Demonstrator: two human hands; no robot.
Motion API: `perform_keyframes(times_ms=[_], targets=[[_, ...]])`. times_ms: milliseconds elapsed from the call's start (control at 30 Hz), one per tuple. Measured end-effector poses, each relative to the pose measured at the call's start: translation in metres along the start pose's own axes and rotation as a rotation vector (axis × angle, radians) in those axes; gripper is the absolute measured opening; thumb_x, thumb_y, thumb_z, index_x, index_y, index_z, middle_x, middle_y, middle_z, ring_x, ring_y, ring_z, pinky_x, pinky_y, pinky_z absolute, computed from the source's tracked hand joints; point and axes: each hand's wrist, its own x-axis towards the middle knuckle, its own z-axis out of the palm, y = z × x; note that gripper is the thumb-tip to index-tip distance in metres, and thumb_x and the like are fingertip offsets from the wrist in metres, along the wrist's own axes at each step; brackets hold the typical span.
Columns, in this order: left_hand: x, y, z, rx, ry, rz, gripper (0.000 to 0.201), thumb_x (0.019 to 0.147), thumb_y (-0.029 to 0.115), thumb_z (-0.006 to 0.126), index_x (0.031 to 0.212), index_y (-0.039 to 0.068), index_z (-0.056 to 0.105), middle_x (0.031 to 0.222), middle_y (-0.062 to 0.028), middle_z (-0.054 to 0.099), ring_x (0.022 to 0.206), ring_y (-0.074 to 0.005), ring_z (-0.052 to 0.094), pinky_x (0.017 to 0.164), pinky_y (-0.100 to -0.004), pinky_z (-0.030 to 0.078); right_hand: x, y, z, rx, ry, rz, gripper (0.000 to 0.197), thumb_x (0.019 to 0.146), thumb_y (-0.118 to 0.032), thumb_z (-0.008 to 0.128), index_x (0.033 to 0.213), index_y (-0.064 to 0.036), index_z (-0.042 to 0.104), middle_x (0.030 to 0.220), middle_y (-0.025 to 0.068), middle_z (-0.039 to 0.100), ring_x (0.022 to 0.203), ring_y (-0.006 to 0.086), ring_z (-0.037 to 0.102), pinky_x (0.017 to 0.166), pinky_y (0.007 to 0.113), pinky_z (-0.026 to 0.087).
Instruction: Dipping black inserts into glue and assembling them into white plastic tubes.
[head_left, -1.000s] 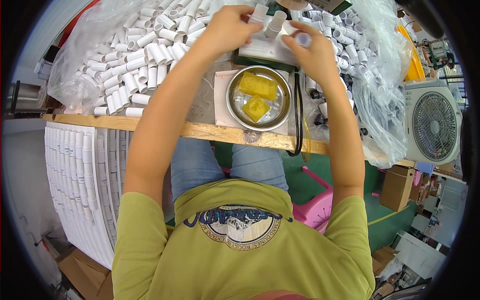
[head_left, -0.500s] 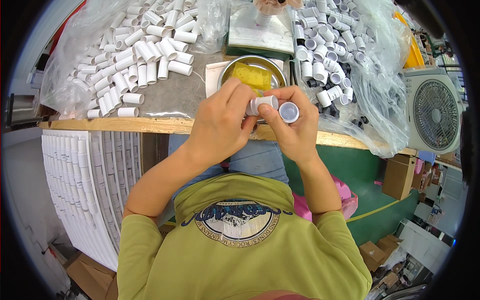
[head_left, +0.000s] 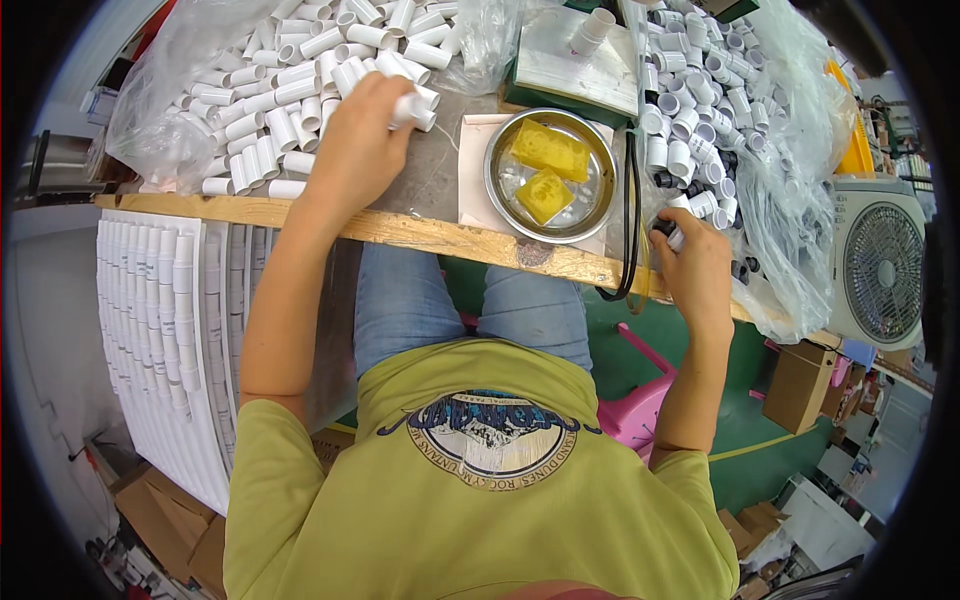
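In the left hand (head_left: 360, 145) grips a white tube (head_left: 408, 108) by the left pile (head_left: 270, 115), in the right hand (head_left: 700, 265) pinches a black-and-white piece (head_left: 675, 239) beside the right pile (head_left: 690, 122), with a bowl (head_left: 494, 185) of yellow sponges (head_left: 552, 150) between on the table (head_left: 450, 237) and a fan (head_left: 885, 262) far right.

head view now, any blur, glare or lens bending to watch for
In the head view, the white tube at the left hand looks slightly smeared; in the head view, bright glints sit on the steel bowl and clear plastic sheet; also in the head view, the fisheye lens distorts the scene and the corners go black.
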Motion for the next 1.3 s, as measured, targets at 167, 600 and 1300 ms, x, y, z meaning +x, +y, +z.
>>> perform_keyframes(times_ms=[167, 600, 1300], targets=[[0.001, 0.003, 0.004, 0.287, -0.234, 0.032, 0.026, 0.076, 0.001, 0.063, 0.102, 0.005, 0.061, 0.089, -0.0107, 0.061, 0.085, -0.0302, 0.059, 0.073, -0.0376, 0.048, 0.012, -0.016, -0.009, 0.304, 0.154, 0.216, 0.013, 0.079, -0.004, 0.065, 0.091, -0.0006, 0.061, 0.074, 0.0117, 0.064, 0.058, 0.0209, 0.06, 0.057, 0.03, 0.046], [-0.025, 0.035, 0.004, -0.784, -0.146, -0.244, 0.02, 0.083, 0.008, 0.066, 0.102, 0.004, 0.059, 0.086, 0.0018, 0.058, 0.081, -0.0054, 0.054, 0.071, -0.0202, 0.043, 0.07, -0.087, 0.028, 0.437, -0.158, -0.261, 0.01, 0.073, -0.008, 0.066, 0.082, -0.0025, 0.066, 0.068, 0.0145, 0.063, 0.06, 0.025, 0.063, 0.059, 0.03, 0.049], [-0.03, 0.067, 0.004, -1.109, -0.183, -0.406, 0.024, 0.082, 0.007, 0.07, 0.102, 0.002, 0.059, 0.083, -0.0066, 0.067, 0.069, -0.0146, 0.064, 0.057, -0.0279, 0.048, 0.057, -0.089, 0.015, 0.512, 0.115, -0.275, 0.044, 0.077, 0.002, 0.058, 0.119, -0.0036, 0.05, 0.092, 0.0099, 0.057, 0.081, 0.0224, 0.056, 0.067, 0.034, 0.043]])
